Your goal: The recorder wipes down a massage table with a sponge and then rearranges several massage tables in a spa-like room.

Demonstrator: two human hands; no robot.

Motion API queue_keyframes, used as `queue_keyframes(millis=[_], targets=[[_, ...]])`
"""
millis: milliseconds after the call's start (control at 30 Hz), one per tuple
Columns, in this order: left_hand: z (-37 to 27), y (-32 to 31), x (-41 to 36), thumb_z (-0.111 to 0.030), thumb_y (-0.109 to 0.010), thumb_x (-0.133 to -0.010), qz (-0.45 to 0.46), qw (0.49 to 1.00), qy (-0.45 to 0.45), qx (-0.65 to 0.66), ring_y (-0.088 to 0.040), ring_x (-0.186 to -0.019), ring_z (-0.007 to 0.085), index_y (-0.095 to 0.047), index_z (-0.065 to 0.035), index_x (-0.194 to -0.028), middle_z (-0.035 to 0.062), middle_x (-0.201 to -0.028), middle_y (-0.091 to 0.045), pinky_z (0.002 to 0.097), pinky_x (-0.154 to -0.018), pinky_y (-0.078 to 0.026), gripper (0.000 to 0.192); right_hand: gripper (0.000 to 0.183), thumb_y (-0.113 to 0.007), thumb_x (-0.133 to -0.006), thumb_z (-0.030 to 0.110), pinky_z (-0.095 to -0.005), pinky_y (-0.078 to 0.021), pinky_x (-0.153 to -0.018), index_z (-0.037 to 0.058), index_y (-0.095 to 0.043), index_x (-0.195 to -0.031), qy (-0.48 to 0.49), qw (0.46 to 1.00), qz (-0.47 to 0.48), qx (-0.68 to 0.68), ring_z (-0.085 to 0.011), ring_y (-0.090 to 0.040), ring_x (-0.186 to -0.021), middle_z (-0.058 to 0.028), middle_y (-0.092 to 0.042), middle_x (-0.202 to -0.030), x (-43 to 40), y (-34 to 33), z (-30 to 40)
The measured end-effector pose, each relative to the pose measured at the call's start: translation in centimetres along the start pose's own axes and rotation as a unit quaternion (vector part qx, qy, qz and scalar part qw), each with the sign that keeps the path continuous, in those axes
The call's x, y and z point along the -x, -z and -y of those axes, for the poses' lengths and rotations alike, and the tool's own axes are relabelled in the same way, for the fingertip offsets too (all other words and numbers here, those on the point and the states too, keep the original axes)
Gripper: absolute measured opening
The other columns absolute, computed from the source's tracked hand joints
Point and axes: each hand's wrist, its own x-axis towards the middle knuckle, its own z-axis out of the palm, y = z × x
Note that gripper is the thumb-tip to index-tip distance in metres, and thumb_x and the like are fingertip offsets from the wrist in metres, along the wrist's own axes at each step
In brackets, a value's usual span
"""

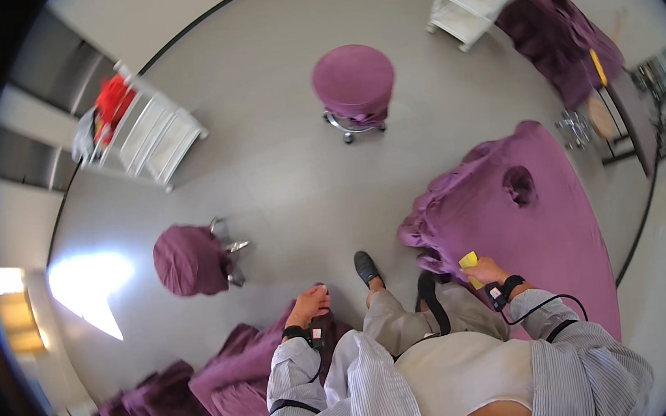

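My right hand (486,272) is closed around a flat yellow object (468,260), whose ends stick out on both sides of the fist. It is over the near left edge of a massage bed with a purple fitted cover (549,236). The cover has a face hole (519,186) near the far end and a gathered, ruffled side. My left hand (312,306) has its fingers curled, above the end of another purple-covered bed (245,358). Whether it grips anything is hidden. Both wrists wear black straps with small devices.
A round purple-covered stool (353,78) stands ahead, another stool (189,260) to the left. White trolleys (149,144) (466,0) stand at the far left and far right, the left one bearing a red cloth (114,102). Farther right is another purple-covered bed (561,33).
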Motion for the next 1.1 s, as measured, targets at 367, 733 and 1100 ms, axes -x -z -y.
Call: queue_keyframes(millis=[367,733,1100], targets=[[-13.0,-17.8,-11.8,-0.032,-0.061,-0.081,0.132,0.973,-0.003,-0.188,-0.058,-0.072,0.0138,-0.045,-0.0104,-0.126,0.0062,-0.089,-0.059,0.0272,-0.058,-0.05,0.052,0.053,-0.065,-0.067,0.046,-0.0405,-0.0471,-0.073,-0.0032,-0.063,-0.087,-0.265,0.956,-0.112,-0.051,-0.0367,-0.06,-0.086,-0.023,-0.062,-0.088,4.9,-6.8,-14.8],[-13.6,-29.9,-14.7,-0.031,-0.067,-0.075,0.074,0.934,-0.04,-0.347,-0.058,-0.084,0.0234,-0.017,-0.0109,-0.141,0.0146,-0.105,-0.054,0.0346,-0.059,-0.053,0.085,0.051,-0.062,-0.073,0.044,-0.0421,-0.0467,-0.078,-0.0001,-0.059,-0.097,-0.278,0.949,-0.099,-0.109,-0.0367,-0.057,-0.093,-0.0228,-0.06,-0.097,4.4,-9.2,-18.3],[-15.5,-32.7,-16.9,-0.03,-0.063,-0.078,0.051,0.924,-0.043,-0.377,-0.059,-0.078,0.0235,-0.031,-0.0168,-0.133,0.014,-0.098,-0.059,0.0336,-0.056,-0.053,0.065,0.041,-0.06,-0.076,0.037,-0.0441,-0.0461,-0.077,0.0002,-0.058,-0.095,-0.289,0.937,-0.113,-0.163,-0.0378,-0.056,-0.093,-0.0227,-0.06,-0.097,4.4,-6.4,-16.1]])
